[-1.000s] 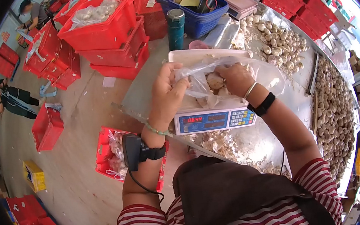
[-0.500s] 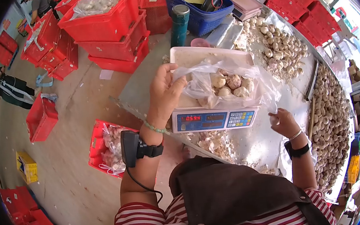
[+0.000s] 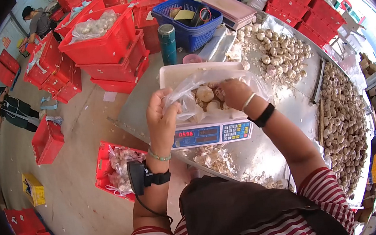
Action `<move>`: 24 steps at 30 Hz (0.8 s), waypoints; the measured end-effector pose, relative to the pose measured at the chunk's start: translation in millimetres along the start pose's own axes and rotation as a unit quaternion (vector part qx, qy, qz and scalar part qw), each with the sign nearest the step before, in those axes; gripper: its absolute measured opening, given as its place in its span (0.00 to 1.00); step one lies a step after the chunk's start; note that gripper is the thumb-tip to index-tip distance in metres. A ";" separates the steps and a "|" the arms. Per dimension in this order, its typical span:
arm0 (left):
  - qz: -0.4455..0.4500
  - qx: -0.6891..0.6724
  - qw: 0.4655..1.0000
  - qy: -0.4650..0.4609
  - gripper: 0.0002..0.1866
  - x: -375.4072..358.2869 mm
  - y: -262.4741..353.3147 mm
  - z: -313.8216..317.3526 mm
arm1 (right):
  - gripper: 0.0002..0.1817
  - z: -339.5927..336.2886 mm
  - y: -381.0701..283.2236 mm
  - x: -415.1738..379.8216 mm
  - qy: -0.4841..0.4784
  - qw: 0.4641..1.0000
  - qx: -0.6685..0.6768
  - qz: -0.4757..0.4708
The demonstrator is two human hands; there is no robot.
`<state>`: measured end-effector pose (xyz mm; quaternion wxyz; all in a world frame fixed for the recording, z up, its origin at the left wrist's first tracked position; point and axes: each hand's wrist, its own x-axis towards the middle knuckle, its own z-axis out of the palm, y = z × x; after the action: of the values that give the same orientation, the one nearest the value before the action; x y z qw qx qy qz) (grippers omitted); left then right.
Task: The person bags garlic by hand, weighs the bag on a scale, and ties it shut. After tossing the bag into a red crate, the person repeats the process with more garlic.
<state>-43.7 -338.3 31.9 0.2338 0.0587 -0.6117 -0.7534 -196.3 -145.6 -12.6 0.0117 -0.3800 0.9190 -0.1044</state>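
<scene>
A clear plastic bag [image 3: 186, 100] of garlic bulbs [image 3: 205, 93] lies on the pan of a digital scale [image 3: 199, 135], its red digits lit. My left hand [image 3: 162, 115] pinches the bag's left edge between thumb and fingers, holding the mouth open. Over the bag's right side, my right hand [image 3: 238, 95] reaches in with curled fingers around a garlic bulb; its fingertips are partly hidden among the bulbs. Loose garlic skins [image 3: 215, 160] lie on the metal table [image 3: 264, 148] in front of the scale.
Behind the scale stand a green flask [image 3: 167, 45], a blue basket [image 3: 189, 39] and a pink scale [image 3: 230, 8]. Loose garlic [image 3: 282, 55] lies at right, with a larger heap [image 3: 342, 124] beyond a divider. A red crate [image 3: 103, 165] of bagged garlic sits at lower left.
My right hand has moved from the table right of the scale up and left into the bag. My left hand still grips the bag's edge. The first scale reading has changed slightly.
</scene>
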 end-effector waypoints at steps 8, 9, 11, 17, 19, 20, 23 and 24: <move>-0.004 -0.017 1.000 -0.012 0.15 -1.0 -1.3 -2.6 | 0.16 -27.9 -15.5 -9.4 0.117 0.984 0.132 0.012; -0.006 -0.018 1.000 -0.008 0.15 -0.3 -1.8 -4.2 | 0.17 -39.2 -14.7 -19.9 0.107 0.977 0.183 0.037; -0.001 0.023 1.000 -0.008 0.15 1.5 -3.3 -9.2 | 0.15 -83.4 -31.7 -67.0 0.121 0.931 0.345 -0.003; -0.034 -0.007 0.999 0.011 0.16 8.7 -9.9 -18.1 | 0.15 -58.7 32.7 -169.3 -0.061 0.952 0.253 0.160; -0.041 -0.007 0.999 0.002 0.16 9.7 -15.4 -20.7 | 0.20 -20.3 76.7 -191.9 -0.033 0.974 0.125 0.188; -0.041 -0.008 0.999 -0.009 0.16 10.7 -17.2 -21.4 | 0.22 -17.0 81.8 -192.1 0.003 0.986 0.065 0.153; -0.048 -0.014 0.999 -0.008 0.15 10.3 -20.5 -20.9 | 0.22 -49.5 65.4 -174.2 0.100 0.972 0.095 0.192; -0.049 -0.012 0.999 -0.008 0.15 10.5 -20.1 -20.5 | 0.18 -71.5 46.5 -159.8 0.152 0.968 0.117 0.164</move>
<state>-50.9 -358.3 9.9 0.1926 0.0797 -0.6008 -0.7717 -122.2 11.6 38.7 -0.0665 -0.1997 0.9412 -0.2641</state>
